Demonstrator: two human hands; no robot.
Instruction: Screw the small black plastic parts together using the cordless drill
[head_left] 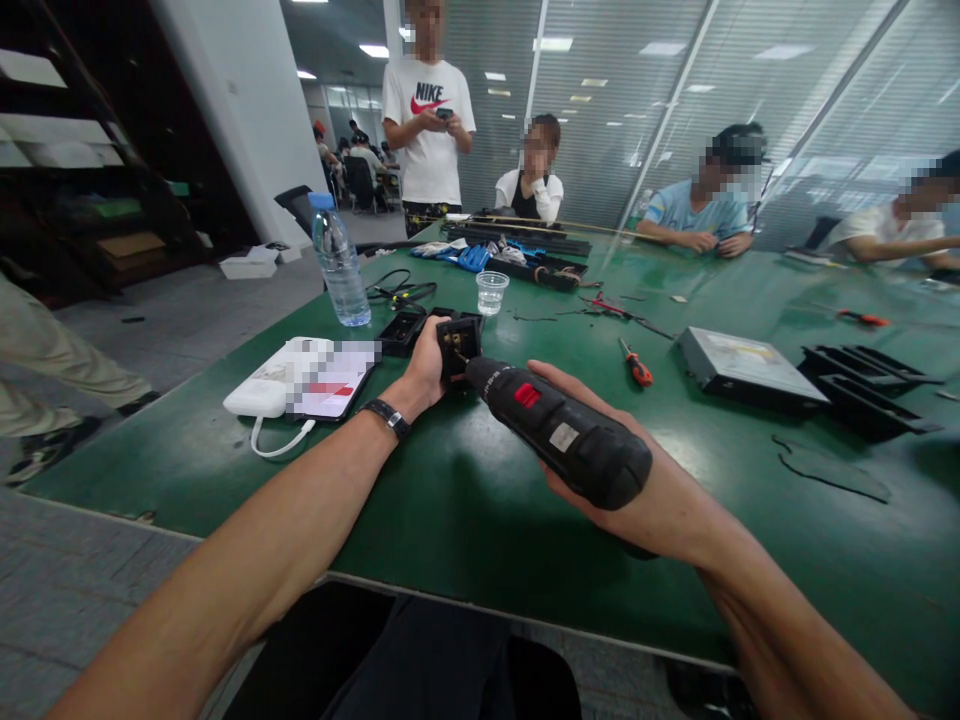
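Wrapped round the grip of a black cordless drill [562, 430] with a red switch on top, my right hand [637, 500] points it away from me and to the left. My left hand [426, 368] grips a small black box-like part [459, 345] upright by its left side. Its open face is turned toward the drill and shows brass-coloured bits inside. The drill's tip is at this face; whether it touches a screw is too small to tell. Behind my left hand lie similar black box-like parts [401, 330].
Left of my hands are a water bottle [341, 265], a white power bank [277, 375] and a phone [341, 385]. A plastic cup [492, 292] stands beyond. To the right lie an orange-handled screwdriver [637, 365], a metal drive [750, 368] and black brackets [862, 385]. Several people are around the green table [450, 510].
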